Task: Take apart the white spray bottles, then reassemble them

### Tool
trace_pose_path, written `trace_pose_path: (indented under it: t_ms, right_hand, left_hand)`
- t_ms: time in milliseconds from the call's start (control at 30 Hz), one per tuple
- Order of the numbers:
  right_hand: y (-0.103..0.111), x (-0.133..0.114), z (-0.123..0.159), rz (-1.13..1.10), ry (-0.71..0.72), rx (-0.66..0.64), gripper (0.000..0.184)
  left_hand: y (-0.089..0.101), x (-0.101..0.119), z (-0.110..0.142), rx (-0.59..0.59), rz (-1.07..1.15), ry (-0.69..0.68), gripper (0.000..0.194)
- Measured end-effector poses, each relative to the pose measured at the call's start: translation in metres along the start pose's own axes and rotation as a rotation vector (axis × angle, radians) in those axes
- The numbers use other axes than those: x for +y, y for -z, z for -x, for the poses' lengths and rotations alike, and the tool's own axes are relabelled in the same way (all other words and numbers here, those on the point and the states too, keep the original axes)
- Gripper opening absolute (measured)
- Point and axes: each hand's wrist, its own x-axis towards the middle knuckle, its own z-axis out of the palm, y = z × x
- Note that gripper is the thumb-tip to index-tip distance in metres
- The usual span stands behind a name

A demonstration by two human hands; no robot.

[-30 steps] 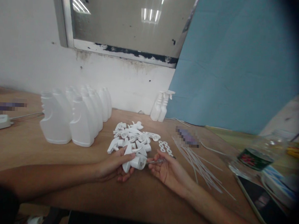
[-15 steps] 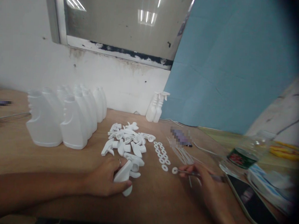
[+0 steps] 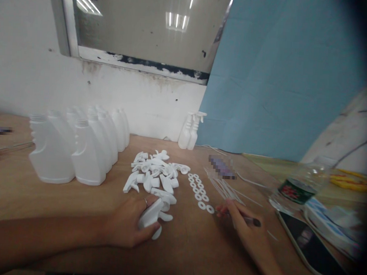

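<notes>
Left of the washers (image 3: 198, 193) and nearer the person, the left hand (image 3: 133, 221) has its grip closed round a spray head (image 3: 151, 214), its long axis slanting away rightward. Near and right of the washers, the right hand (image 3: 244, 228) grips a thin tool (image 3: 257, 222); this hand is the closer, with the end washer (image 3: 210, 212) just left of its fingertips. Whether the tool's tip touches it cannot be told. The washers lie flat on the tabletop (image 3: 178, 251), in two rows running away and leftward, straws (image 3: 225, 190) to their right, loose heads (image 3: 158, 166) to their left. Beyond them stand bottles (image 3: 88, 161) leftward, two sprayers (image 3: 192, 136), then wall (image 3: 142, 97) and blue sheet (image 3: 280, 77).
</notes>
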Motion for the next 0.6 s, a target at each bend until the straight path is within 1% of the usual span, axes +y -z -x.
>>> trace_pose_path:
  t_ms: [100, 267, 400, 500, 533, 600]
  right_hand:
    - [-0.001, 0.000, -0.001, 0.036, 0.029, -0.014, 0.046]
    - [-0.001, 0.000, -0.002, 0.056, 0.081, -0.025, 0.041]
    - [0.010, -0.007, -0.014, 0.045, 0.129, 0.050, 0.034]
    - [0.018, -0.018, -0.042, 0.018, 0.161, 0.055, 0.030]
    - [0.018, -0.022, -0.056, -0.031, 0.170, 0.043, 0.029]
    - [0.013, -0.028, -0.092, -0.248, 0.154, -0.034, 0.030]
  left_hand:
    - [-0.002, -0.006, 0.002, 0.037, 0.026, -0.072, 0.050]
    - [0.005, -0.010, 0.002, 0.081, -0.080, -0.120, 0.055]
    - [0.014, -0.010, -0.002, 0.103, -0.154, -0.171, 0.059]
    - [0.017, -0.012, -0.006, 0.139, -0.216, -0.203, 0.054]
    - [0.017, -0.013, -0.007, 0.145, -0.241, -0.198, 0.052]
    - [0.017, -0.014, -0.008, 0.136, -0.284, -0.181, 0.050]
